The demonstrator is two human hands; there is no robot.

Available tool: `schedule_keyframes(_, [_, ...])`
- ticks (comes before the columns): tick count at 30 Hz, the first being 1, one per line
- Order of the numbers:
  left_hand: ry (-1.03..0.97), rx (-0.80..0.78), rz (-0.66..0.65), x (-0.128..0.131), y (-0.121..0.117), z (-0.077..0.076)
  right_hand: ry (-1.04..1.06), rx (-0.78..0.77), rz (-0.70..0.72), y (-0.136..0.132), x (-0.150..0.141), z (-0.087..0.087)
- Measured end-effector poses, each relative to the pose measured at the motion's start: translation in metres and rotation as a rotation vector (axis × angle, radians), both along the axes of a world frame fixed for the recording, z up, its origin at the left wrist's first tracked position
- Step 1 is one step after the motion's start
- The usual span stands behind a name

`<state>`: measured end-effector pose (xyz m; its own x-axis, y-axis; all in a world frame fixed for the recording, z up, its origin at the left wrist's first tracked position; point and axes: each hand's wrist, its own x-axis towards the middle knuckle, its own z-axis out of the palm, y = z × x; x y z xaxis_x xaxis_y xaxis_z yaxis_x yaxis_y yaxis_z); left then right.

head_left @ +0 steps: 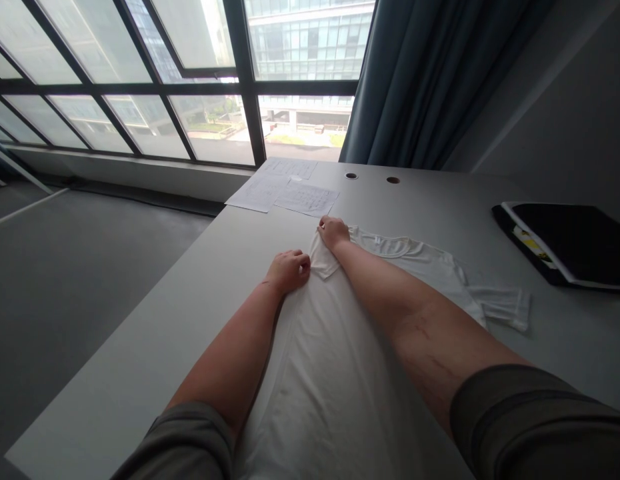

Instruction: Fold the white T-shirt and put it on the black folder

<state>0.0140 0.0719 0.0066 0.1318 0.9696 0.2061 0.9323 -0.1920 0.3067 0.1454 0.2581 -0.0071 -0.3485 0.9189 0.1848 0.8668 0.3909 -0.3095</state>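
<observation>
Both my left hand point(289, 272) and right hand point(334, 233) curl at twelve o'clock on the fold point(323, 257) of the limp, light T-shirt point(330, 400), a good hold; finger grip unclear from here.

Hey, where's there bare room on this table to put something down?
Bare white tabletop runs between the table's left edge and the left forearm, up to the papers. Another patch lies between the white T-shirt and the black case. It's crowded around the left hand and right hand, where the shirt bunches.
</observation>
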Motion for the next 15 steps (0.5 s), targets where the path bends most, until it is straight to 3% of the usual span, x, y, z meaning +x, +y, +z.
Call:
schedule_keyframes(3, [-0.052, 0.036, -0.101, -0.003, 0.002, -0.004, -0.030, 0.039, 0.030, -0.006, 0.000, 0.006])
schedule_keyframes(8, [-0.100, 0.004, -0.086, -0.006, 0.006, -0.011, -0.054, 0.124, 0.150, -0.028, 0.014, 0.021])
schedule_keyframes(11, [-0.111, -0.017, -0.079, -0.006, 0.007, -0.012, -0.094, 0.106, 0.268, -0.061, 0.038, 0.023])
schedule_keyframes(15, [-0.124, -0.004, -0.075, -0.006, 0.007, -0.011, -0.046, 0.136, 0.464, -0.114, 0.072, 0.012])
